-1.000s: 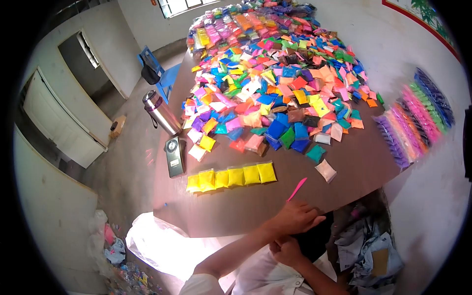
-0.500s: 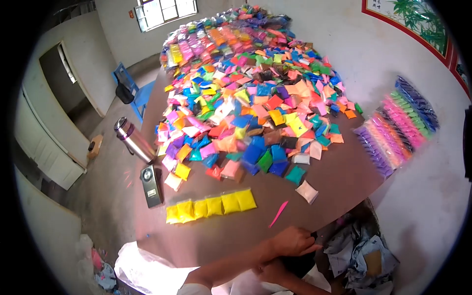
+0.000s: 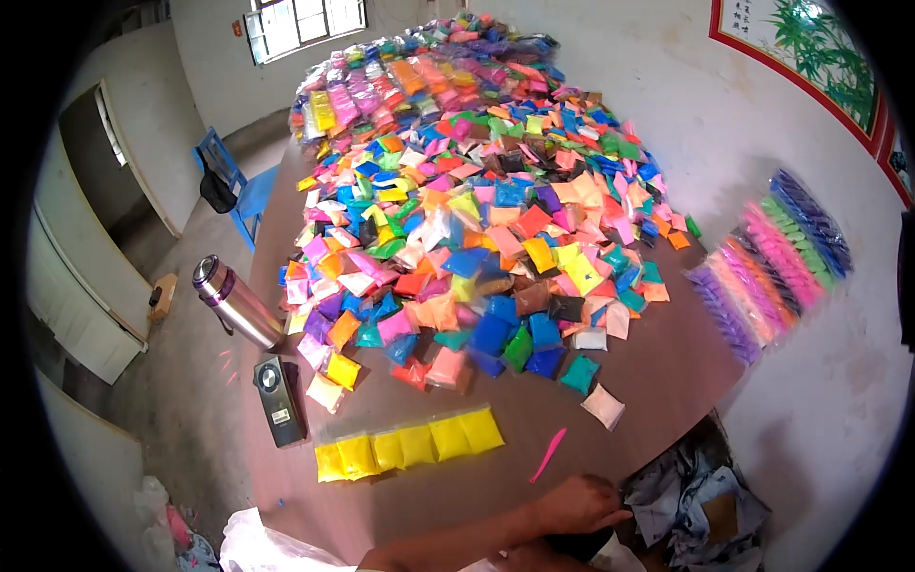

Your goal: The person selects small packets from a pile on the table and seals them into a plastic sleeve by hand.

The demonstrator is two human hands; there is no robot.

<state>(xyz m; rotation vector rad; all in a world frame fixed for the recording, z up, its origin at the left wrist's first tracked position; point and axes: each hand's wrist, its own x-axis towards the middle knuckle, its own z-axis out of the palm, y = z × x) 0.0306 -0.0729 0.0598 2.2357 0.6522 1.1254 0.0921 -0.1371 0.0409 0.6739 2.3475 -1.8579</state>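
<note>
Down at the table's near edge, I've got the left hand loosely curled, close by the right hand, mostly hidden; can't tell if either grips anything. Looks like a lull to me; grabbing the pink tool calls for a forward reach. Clear yellow-filled packets sit in a row left of it, heaped colourful packets beyond.

I note bright window upper left, pale walls, grey floor, white door at far left of frame, blue chair left of the brown table.
</note>
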